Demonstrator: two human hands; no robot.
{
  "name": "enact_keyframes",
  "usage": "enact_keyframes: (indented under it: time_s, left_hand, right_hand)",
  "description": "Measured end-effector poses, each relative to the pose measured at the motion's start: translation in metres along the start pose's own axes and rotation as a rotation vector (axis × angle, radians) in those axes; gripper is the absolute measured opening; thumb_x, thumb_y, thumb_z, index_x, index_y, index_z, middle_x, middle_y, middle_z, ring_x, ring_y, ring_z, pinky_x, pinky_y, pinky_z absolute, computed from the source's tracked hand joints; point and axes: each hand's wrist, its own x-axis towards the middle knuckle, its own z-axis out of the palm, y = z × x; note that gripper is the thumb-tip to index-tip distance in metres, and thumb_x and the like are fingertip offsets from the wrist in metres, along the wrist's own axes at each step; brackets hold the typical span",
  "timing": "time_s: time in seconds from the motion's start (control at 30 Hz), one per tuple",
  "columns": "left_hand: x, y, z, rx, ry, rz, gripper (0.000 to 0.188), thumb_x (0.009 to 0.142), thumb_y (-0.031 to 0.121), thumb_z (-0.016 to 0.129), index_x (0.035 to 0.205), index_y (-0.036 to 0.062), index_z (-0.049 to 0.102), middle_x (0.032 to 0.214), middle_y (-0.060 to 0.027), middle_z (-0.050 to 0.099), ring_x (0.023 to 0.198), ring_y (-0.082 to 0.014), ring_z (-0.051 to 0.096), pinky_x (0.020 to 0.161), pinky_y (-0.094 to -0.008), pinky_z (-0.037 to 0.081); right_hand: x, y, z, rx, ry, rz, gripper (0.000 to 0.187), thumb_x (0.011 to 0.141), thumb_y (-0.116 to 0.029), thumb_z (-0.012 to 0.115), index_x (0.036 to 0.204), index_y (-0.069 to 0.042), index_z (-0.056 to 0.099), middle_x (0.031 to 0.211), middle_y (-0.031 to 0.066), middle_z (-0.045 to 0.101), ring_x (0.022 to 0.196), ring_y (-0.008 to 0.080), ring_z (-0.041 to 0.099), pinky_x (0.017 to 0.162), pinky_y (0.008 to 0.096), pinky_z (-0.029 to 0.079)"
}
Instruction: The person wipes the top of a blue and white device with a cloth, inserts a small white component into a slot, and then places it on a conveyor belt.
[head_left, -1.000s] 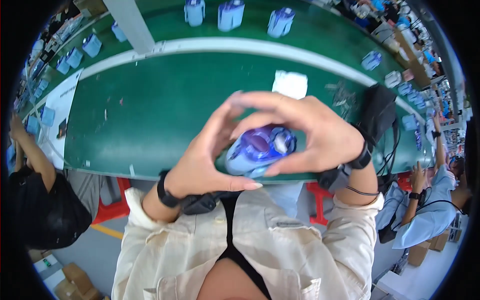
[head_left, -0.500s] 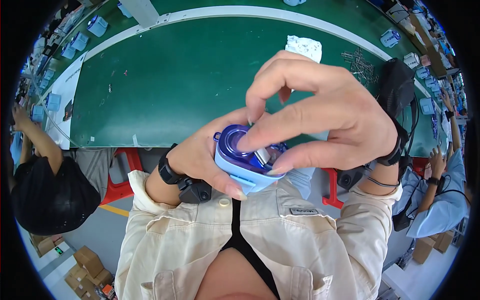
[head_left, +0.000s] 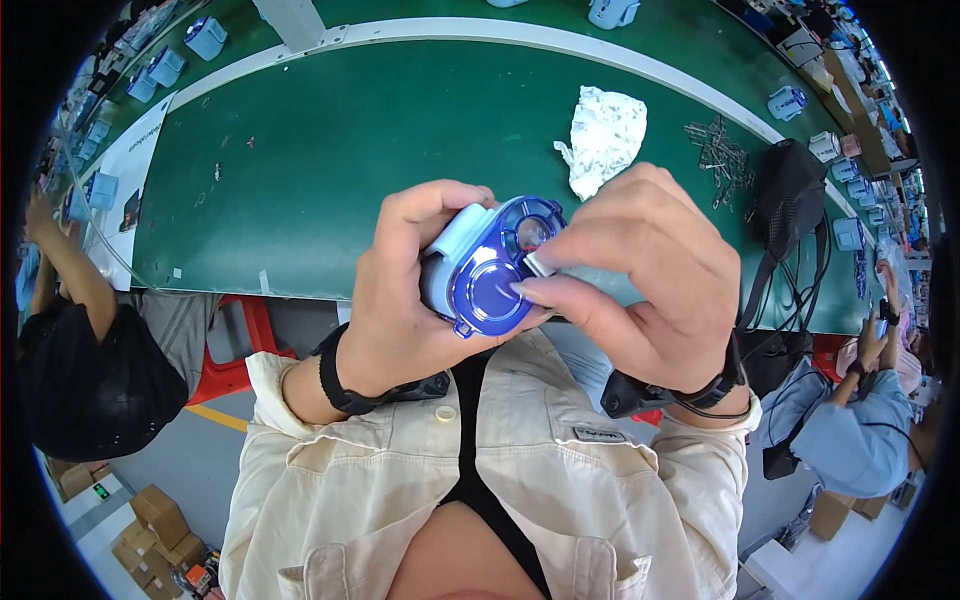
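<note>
My left hand (head_left: 385, 290) is wrapped round a light-blue cup (head_left: 437, 283) from its left side. Its shiny, see-through blue lid (head_left: 490, 293) faces up, with a large round disc at the near end and a smaller round opening at the far right. A small loop sticks out from the lid's near rim. Between thumb and forefinger my right hand (head_left: 650, 275) pinches a small silver-white tab (head_left: 540, 264) at the lid's right edge. Whether the tab is fixed to the lid, I cannot tell. The cup's underside is hidden by my left palm.
On the green table (head_left: 320, 170) lie a crumpled white patterned cloth or paper (head_left: 605, 135) and a heap of small metal pins (head_left: 722, 158). A black bag with straps (head_left: 790, 190) is at the right. Similar light-blue cups (head_left: 206, 38) stand beyond the white rail. Co-workers sit on both sides.
The cup has been turned and tilted, so its lid now faces up more fully. My right hand has come down from over the lid to its right edge, uncovering more of the white cloth or paper.
</note>
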Motion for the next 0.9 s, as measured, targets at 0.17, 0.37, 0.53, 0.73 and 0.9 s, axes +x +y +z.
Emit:
enact_keyframes:
  time_s: [0.17,0.37,0.53,0.73,0.9]
  left_hand:
    - [-0.005,-0.011,0.009,0.005,0.064,0.082,0.085,0.063,0.007,0.090,0.127,0.0034,0.034,0.119,-0.0183,0.054,0.111,-0.0264,0.058,0.092,-0.0357,0.050]
    - [-0.005,-0.009,0.012,0.082,0.089,0.107,0.084,0.064,0.006,0.089,0.127,0.0043,0.034,0.118,-0.0210,0.054,0.109,-0.0290,0.059,0.091,-0.0375,0.051]
    - [-0.004,-0.014,0.012,0.110,0.089,0.174,0.080,0.067,0.006,0.087,0.127,0.0036,0.034,0.118,-0.0217,0.054,0.108,-0.0310,0.060,0.091,-0.0387,0.051]
    - [-0.001,-0.014,0.010,0.302,0.122,0.223,0.075,0.066,0.008,0.086,0.124,0.0021,0.038,0.115,-0.0209,0.057,0.104,-0.0342,0.061,0.087,-0.0406,0.052]
    - [0.002,-0.011,0.006,0.417,0.136,0.265,0.073,0.067,0.009,0.085,0.123,0.0016,0.039,0.115,-0.0201,0.057,0.104,-0.0343,0.061,0.087,-0.0420,0.051]
  right_hand:
    - [-0.005,-0.008,-0.004,0.465,0.007,0.526,0.015,0.075,0.000,0.075,0.089,0.001,0.069,0.078,0.0090,0.062,0.068,0.0216,0.058,0.062,0.0293,0.044]
    - [-0.007,-0.006,0.000,0.217,0.045,0.379,0.014,0.077,0.002,0.072,0.091,0.003,0.069,0.077,0.0106,0.064,0.068,0.0200,0.058,0.062,0.0276,0.043]
    - [-0.015,-0.005,0.008,-0.166,0.127,0.050,0.019,0.075,0.001,0.073,0.093,0.004,0.069,0.078,0.0115,0.065,0.065,0.0198,0.058,0.060,0.0293,0.040]
    - [-0.017,-0.018,0.014,-0.336,0.086,0.041,0.026,0.073,-0.001,0.073,0.098,0.006,0.069,0.079,0.0112,0.064,0.062,0.0200,0.057,0.059,0.0319,0.038]
    - [-0.019,-0.024,0.017,-0.421,0.013,0.118,0.030,0.075,-0.002,0.070,0.104,0.007,0.068,0.082,0.0109,0.062,0.062,0.0205,0.055,0.060,0.0317,0.038]
